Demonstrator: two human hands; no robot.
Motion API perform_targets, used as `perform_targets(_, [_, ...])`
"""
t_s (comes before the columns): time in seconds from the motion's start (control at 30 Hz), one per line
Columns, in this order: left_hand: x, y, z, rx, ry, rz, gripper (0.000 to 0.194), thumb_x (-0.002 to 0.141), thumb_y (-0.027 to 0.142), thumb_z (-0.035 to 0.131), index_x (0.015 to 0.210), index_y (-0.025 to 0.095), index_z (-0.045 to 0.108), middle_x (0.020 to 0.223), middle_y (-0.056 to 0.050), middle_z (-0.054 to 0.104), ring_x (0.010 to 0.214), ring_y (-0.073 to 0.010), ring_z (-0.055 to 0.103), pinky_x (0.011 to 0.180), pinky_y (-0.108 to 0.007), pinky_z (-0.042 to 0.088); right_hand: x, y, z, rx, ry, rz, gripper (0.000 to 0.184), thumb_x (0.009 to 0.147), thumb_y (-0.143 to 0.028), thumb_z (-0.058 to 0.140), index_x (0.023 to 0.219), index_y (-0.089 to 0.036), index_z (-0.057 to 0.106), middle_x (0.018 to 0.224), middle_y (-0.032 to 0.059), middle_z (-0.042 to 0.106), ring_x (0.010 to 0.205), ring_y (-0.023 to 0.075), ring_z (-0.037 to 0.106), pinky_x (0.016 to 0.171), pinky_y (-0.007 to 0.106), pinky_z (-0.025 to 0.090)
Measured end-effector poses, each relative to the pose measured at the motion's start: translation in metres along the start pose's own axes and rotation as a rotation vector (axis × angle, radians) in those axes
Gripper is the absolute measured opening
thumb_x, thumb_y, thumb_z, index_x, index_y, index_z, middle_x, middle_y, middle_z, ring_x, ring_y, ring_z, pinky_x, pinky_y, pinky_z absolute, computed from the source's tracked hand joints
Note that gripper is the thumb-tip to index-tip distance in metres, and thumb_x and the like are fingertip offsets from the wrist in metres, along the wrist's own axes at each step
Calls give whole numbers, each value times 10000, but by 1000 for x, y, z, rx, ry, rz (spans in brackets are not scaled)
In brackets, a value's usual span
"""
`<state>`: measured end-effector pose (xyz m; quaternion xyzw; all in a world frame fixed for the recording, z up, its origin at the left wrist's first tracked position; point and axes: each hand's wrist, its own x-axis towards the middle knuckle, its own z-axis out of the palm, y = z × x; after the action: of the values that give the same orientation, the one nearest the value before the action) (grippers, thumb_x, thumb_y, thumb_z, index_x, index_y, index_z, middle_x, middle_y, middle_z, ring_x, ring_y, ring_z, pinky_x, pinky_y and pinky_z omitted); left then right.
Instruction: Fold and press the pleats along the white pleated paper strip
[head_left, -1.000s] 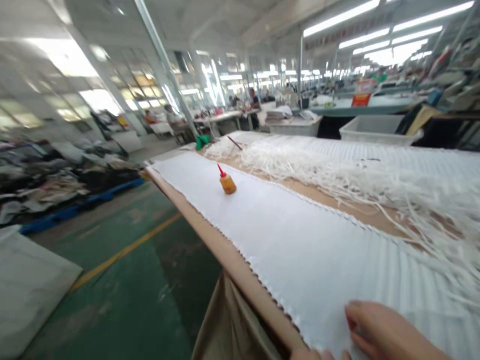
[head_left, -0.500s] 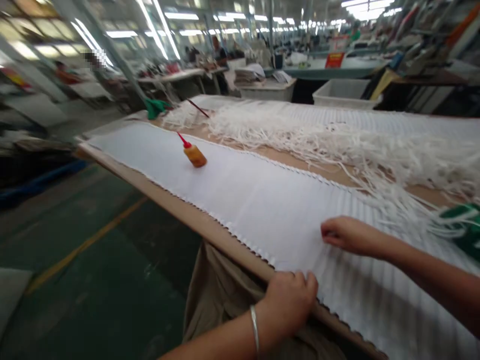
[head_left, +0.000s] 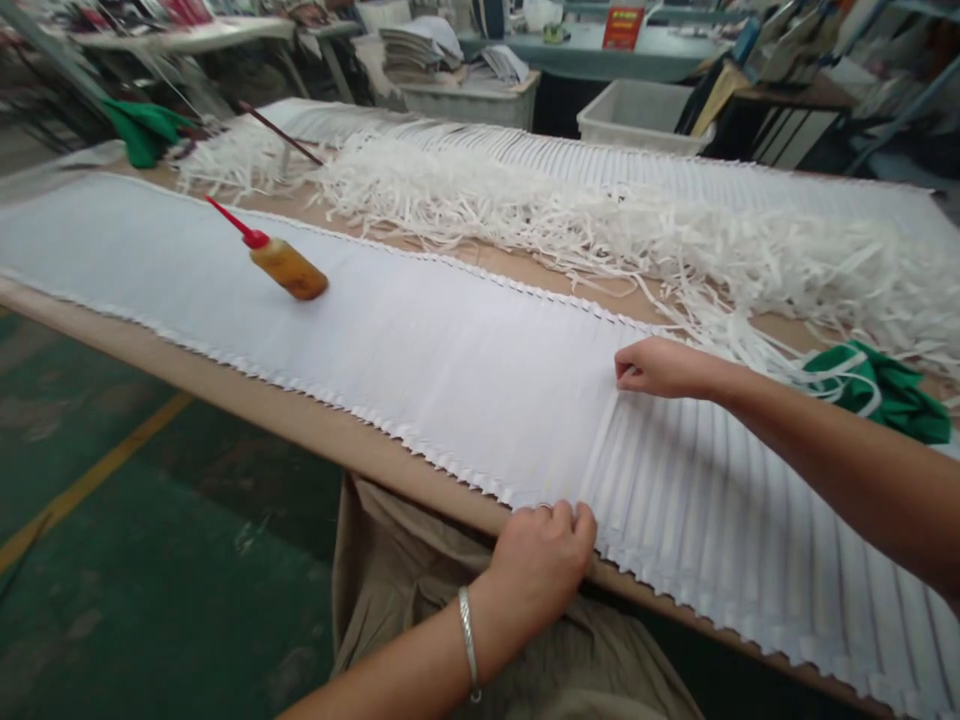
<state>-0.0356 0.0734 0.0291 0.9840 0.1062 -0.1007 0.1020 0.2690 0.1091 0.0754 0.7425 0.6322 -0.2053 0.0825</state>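
Observation:
A long white sheet with notched edges lies along the table, its right part crossed by a row of parallel white strips. My right hand is closed in a pinch above the sheet, on the upper end of a narrow white strip. That strip runs down toward my left hand, which wears a bracelet. My left fingers are curled at the sheet's near edge, closed on the strip's lower end; the fingertips are partly hidden. Left of both hands, a bottle of amber liquid with a red nozzle lies on the sheet.
A heap of loose white strips spreads along the table's far side. Green cloth lies by my right forearm, more green cloth at the far left. A dark rod leans by the heap. White bins stand behind.
The view has tilted down and turned right. My right hand has moved away from me over the sheet, and a strip now shows between my two hands. My left hand stays at the near edge.

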Motion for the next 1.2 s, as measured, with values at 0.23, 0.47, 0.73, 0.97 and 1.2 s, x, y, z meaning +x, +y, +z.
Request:
perform_targets(0.23, [-1,-1,3,9,45,14,272,982,187,504,1227,87,565,948,-103,639,826,-263,672,683,-396,575,5,-1,6,-27,1,-1,165,829,-220,605,903,-188,749,888,72,756,823,209,670,671,271,398])
perform_targets(0.47, [-1,0,4,4,80,3,230,954,170,546,1167,95,587,960,-91,627,825,-265,653,678,-405,573,12,11,6,3,37,12,136,816,-221,605,864,-195,729,887,59,756,822,199,672,670,264,403])
perform_targets(0.73, [1,-1,7,-40,86,-9,204,945,190,572,1132,111,593,947,-79,625,815,-272,643,665,-428,583,41,68,-8,34,173,92,138,825,-335,657,822,-202,694,847,46,738,797,194,652,657,260,396])
perform_targets(0.97, [2,-3,6,-65,15,-14,251,975,228,528,1186,104,584,981,-105,636,850,-272,651,692,-428,584,52,91,1,196,210,39,209,844,-304,564,900,-180,723,784,35,732,747,174,650,694,249,427])
perform_targets(1.2, [5,-3,15,-58,44,-20,276,987,237,508,1216,106,589,982,-113,642,864,-260,657,720,-407,584,61,96,10,159,285,93,206,851,-323,571,886,-171,705,841,46,739,781,169,647,719,253,437])
